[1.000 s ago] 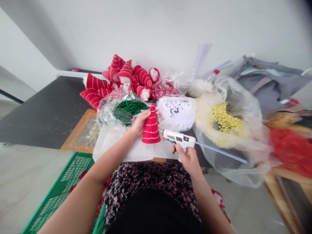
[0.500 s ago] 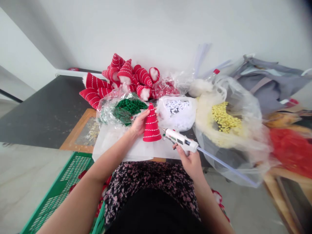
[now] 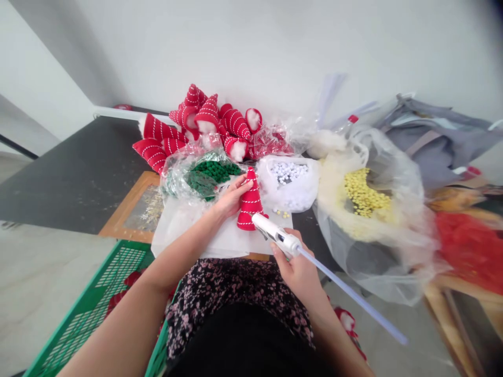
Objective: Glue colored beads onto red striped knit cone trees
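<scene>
A red cone [image 3: 250, 201] with a white dashed spiral stands roughly upright, held near its upper part by my left hand [image 3: 233, 197]. My right hand [image 3: 295, 263] is closed round a white glue gun [image 3: 276, 232], and a long translucent glue stick [image 3: 349, 291] juts from its back end. The gun's nozzle is at the lower right part of the cone; whether it touches cannot be made out. White sheets [image 3: 184, 230] lie beneath. Behind the cone are a bag of green pompoms [image 3: 212, 175] and a bag of white pompoms [image 3: 288, 174].
More striped red cones [image 3: 208, 115] are piled against the wall. A plastic bag with yellow pompoms [image 3: 365, 193] stands to the right, beside red material [image 3: 471, 246]. A wooden frame [image 3: 129, 209] lies left, above a green crate [image 3: 84, 309].
My right hand has brought the glue gun left, to the lower part of the cone, and turned it. The small yellow pompoms beside the cone now show. The view has shifted slightly.
</scene>
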Motion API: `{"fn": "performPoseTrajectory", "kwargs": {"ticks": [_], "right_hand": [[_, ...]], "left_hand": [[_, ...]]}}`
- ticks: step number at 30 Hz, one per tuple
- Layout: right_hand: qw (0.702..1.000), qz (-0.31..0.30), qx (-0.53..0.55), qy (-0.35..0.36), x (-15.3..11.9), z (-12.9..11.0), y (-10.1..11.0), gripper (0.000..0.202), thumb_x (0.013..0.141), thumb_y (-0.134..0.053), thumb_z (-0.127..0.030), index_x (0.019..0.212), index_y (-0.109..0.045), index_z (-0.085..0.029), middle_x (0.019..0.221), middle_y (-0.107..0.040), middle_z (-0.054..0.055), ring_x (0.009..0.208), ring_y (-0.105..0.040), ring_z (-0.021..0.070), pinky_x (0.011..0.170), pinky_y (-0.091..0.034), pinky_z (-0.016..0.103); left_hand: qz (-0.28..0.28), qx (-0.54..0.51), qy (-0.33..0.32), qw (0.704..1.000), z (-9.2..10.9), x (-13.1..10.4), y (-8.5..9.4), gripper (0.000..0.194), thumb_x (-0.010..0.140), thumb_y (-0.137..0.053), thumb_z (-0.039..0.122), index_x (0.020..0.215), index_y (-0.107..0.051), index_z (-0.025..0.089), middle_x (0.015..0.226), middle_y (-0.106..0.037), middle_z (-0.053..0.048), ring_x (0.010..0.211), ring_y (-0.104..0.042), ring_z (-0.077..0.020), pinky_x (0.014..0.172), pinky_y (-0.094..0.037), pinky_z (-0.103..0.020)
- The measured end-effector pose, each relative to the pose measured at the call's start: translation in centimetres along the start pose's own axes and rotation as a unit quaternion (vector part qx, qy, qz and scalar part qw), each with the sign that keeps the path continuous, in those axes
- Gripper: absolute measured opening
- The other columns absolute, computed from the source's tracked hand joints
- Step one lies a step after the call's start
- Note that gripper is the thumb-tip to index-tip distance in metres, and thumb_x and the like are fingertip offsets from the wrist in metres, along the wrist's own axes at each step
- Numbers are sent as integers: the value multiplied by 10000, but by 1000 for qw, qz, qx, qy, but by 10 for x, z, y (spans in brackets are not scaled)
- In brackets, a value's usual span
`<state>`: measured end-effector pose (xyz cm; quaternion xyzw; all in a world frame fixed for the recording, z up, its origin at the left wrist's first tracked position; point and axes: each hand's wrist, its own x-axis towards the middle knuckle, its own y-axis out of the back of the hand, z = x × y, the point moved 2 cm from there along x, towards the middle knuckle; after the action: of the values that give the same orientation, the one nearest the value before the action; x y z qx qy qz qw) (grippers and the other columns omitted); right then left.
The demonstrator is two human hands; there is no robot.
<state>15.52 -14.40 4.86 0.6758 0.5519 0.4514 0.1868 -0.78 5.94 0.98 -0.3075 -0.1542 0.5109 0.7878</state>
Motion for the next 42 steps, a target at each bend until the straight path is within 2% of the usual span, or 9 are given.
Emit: {"fn": "performPoseTrajectory", "kwargs": {"ticks": [9,13,16,20,27,34,37,42], "right_hand": [[998,22,-63,-8,2,-10,-1,297,1077,-514,-434,1156,-693,-211,990,-774,117,749,-725,260,700,-562,350],[998,14,-57,5,2,-14,8,265,1061,-528,-417,1116,-705,-228,870,-758,79,696,-709,246,686,-547,337],[999,0,-33,-6,2,-15,18,222,1059,-558,-387,1147,-689,-230,971,-786,93,754,-744,246,730,-577,335],[1000,18,-9,-23,6,-10,21,276,1053,-592,-402,1241,-663,-213,1088,-796,127,802,-768,264,749,-608,353],[996,60,-5,-63,14,-3,5,325,1062,-571,-477,1227,-657,-210,1026,-786,142,789,-752,289,726,-610,378],[998,57,-2,-40,18,-1,0,418,1066,-529,-527,1319,-614,-204,999,-776,141,750,-743,292,687,-610,389],[997,60,-2,-45,16,2,0,397,1067,-530,-531,1287,-628,-215,1008,-776,136,763,-744,285,698,-611,381],[998,28,-2,-54,13,9,4,352,1048,-583,-505,1223,-656,-208,1044,-785,149,792,-753,283,719,-621,376]], "left_hand": [[-4,8,-10,1000,1,-3,-4,478,718,-969,366,1100,-732,203,919,-745,-16,768,-669,-166,751,-530,-297],[6,4,-8,1000,-1,-1,-2,479,734,-959,368,1116,-728,195,917,-748,-26,761,-670,-164,737,-525,-289],[6,3,-8,1000,-2,1,0,477,741,-953,380,1120,-731,197,933,-754,-37,785,-680,-173,752,-530,-292],[0,6,-10,1000,-1,0,-1,450,748,-947,370,1107,-741,194,948,-751,-40,803,-681,-178,777,-541,-302],[-18,5,-4,1000,3,-5,-6,454,743,-954,355,1107,-736,193,950,-745,-34,778,-671,-170,761,-548,-306],[-24,-1,-2,1000,3,-5,-7,436,764,-941,330,1115,-728,184,934,-739,-29,768,-676,-158,757,-551,-299],[-17,-8,4,1000,2,-4,-7,421,772,-933,308,1119,-728,184,946,-746,-31,769,-681,-154,759,-552,-294],[-7,-22,4,1000,1,-3,-4,433,767,-931,305,1133,-735,182,952,-758,-49,793,-688,-168,775,-549,-302]]}}
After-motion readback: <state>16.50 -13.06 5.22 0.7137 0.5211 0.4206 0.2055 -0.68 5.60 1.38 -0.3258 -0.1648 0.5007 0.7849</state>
